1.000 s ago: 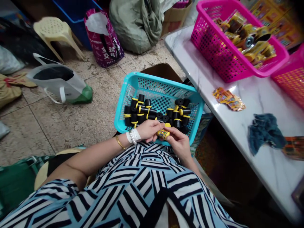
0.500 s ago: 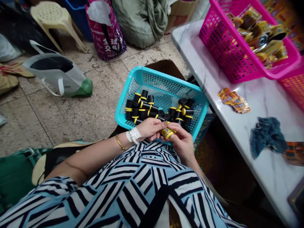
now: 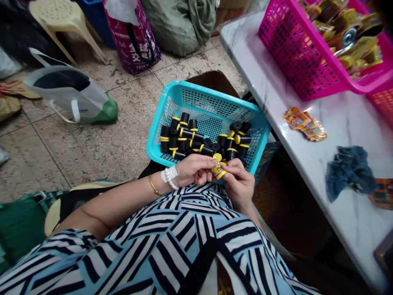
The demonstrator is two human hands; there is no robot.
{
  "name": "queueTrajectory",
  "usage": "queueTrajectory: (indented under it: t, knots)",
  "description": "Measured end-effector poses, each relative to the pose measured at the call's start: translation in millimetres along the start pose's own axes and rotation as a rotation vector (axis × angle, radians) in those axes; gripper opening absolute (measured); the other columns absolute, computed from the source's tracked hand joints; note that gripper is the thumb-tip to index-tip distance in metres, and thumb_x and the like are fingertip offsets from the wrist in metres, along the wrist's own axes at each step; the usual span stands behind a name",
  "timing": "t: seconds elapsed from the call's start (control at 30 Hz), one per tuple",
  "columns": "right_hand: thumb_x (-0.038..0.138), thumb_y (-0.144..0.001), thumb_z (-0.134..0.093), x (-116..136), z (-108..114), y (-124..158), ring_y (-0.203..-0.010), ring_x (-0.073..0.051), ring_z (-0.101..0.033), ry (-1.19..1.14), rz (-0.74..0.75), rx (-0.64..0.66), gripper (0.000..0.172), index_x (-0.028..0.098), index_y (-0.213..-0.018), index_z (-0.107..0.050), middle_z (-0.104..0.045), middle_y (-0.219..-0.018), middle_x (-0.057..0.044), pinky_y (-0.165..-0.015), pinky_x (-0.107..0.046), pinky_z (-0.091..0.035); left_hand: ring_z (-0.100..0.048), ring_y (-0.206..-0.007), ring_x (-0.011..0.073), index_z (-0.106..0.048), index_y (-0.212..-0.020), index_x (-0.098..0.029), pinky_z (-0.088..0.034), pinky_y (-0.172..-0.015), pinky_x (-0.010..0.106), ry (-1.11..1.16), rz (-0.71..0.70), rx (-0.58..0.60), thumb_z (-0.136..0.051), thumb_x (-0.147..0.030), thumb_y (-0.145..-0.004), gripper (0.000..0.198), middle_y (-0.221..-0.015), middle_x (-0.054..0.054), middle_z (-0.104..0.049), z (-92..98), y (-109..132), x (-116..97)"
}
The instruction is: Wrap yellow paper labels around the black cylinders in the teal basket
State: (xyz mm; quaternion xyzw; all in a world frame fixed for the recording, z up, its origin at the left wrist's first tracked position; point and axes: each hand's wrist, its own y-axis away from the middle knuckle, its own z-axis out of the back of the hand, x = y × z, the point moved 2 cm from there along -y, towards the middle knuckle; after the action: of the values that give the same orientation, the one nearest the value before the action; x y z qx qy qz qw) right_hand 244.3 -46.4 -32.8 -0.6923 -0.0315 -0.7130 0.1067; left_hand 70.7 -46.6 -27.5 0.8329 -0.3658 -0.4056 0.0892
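Observation:
Both my hands meet just below the near rim of a turquoise basket (image 3: pixel 172 102) and pinch a small yellow spool with a printed label (image 3: pixel 218 168). My left hand (image 3: pixel 192 169), with a pearl bracelet and a gold bangle on the wrist, has its fingers closed on the spool's left side. My right hand (image 3: pixel 238 180) curls round its right end. Inside the basket lie several black spools with yellow bands (image 3: pixel 202 139).
A white marble-look table (image 3: pixel 337 123) runs along the right, bearing a pink basket (image 3: pixel 294 53) of yellow packaged items, a stack of printed labels (image 3: pixel 303 123) and a blue cloth (image 3: pixel 350 170). On the tiled floor stand a purple bag (image 3: pixel 132 37), a white-and-green bag (image 3: pixel 73 94) and a beige stool (image 3: pixel 58 20).
The yellow spool has turned in my fingers and tipped more upright, and both hands have shifted slightly. The view has tilted a little, so the table objects sit higher.

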Motion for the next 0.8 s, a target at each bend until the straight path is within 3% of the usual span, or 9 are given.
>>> queueTrajectory:
  t: [0.2,0.4,0.57,0.8]
  knots:
    - [0.029,-0.079,-0.075,-3,-1,2,-0.081,-0.017,-0.06,-0.001,-0.028,0.034,0.015,0.034,-0.094,-0.078,-0.058,-0.093,-0.003,-0.069,-0.035,-0.055,-0.038,-0.026,0.002,-0.058,-0.069,-0.012,-0.021,-0.027,0.014,-0.06,-0.021,-0.073,-0.072,-0.058,-0.076,0.049,-0.045,-0.003,-0.056,-0.8,-1,1]
    - [0.024,-0.079,-0.075,0,1,1,-0.077,-0.016,-0.059,0.059,0.015,-0.016,0.014,0.032,-0.09,-0.078,-0.058,-0.084,-0.001,-0.069,-0.035,-0.052,-0.045,-0.03,0.0037,-0.061,-0.079,-0.011,-0.028,-0.029,0.014,0.056,-0.019,0.057,-0.077,-0.051,-0.074,0.043,-0.054,0.0,-0.065,-1.2,1,3]
    - [0.021,-0.08,-0.074,9,-8,0,-0.086,-0.017,-0.06,0.074,0.025,0.054,0.021,0.032,-0.098,-0.076,-0.059,-0.095,-0.003,-0.071,-0.033,-0.053,-0.034,-0.025,0.0018,-0.061,-0.073,-0.012,-0.019,-0.026,0.015,0.009,0.03,0.006,-0.078,-0.055,-0.071,0.046,-0.043,-0.005,-0.054,5.0,-1,6]
    - [0.02,-0.084,-0.069,-2,-17,8,-0.077,-0.014,-0.059,0.097,0.031,-0.073,0.009,0.027,-0.089,-0.071,-0.057,-0.088,-0.001,-0.068,-0.031,-0.053,-0.03,-0.023,0.0015,-0.06,-0.063,-0.01,-0.018,-0.027,0.016,0.03,0.101,-0.05,-0.076,-0.051,-0.075,0.045,-0.038,-0.004,-0.051,3.9,-5,13]
